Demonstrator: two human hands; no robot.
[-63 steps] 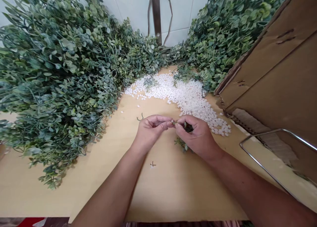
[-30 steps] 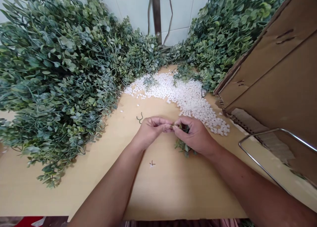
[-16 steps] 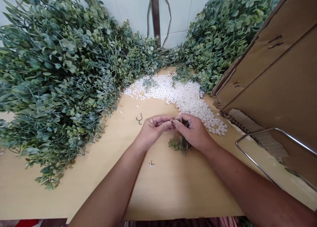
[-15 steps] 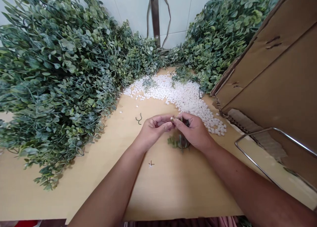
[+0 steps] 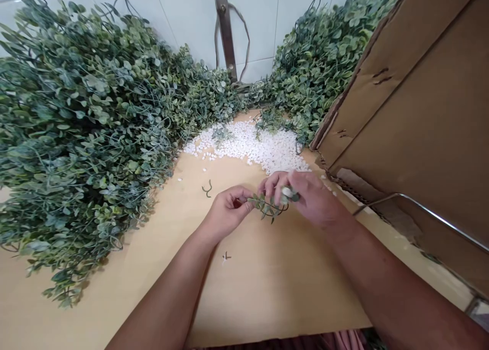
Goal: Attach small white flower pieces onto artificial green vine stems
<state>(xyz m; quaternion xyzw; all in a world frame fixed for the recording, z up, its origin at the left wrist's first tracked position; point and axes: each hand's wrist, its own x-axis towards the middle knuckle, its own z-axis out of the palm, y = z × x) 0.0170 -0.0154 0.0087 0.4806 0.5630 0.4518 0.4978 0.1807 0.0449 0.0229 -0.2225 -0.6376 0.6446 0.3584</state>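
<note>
My left hand (image 5: 231, 210) pinches one end of a small artificial leaf sprig (image 5: 269, 207) between thumb and fingers, above the table. My right hand (image 5: 311, 194) is curled at the sprig's other end, its fingers partly smeared by motion. Between its thumb and fingers show a few leaves and a small white piece (image 5: 286, 191). The sprig bends in a dark green curve from one hand to the other. Behind the hands lies a wide heap of small white pieces (image 5: 267, 146) on the table, partly hidden by my right hand.
Large piles of artificial greenery stand at the left (image 5: 87, 120) and back right (image 5: 324, 59). A cardboard box (image 5: 412, 100) with a bent metal rod (image 5: 428, 210) takes up the right side. Loose stem bits (image 5: 207, 189) lie on the wooden table (image 5: 244, 294). A metal strap (image 5: 226, 39) leans on the tiled wall.
The sprig, hanging below my right hand before, now stretches between both hands. My right hand has turned over and shifted slightly right relative to my left. The camera view has moved a little.
</note>
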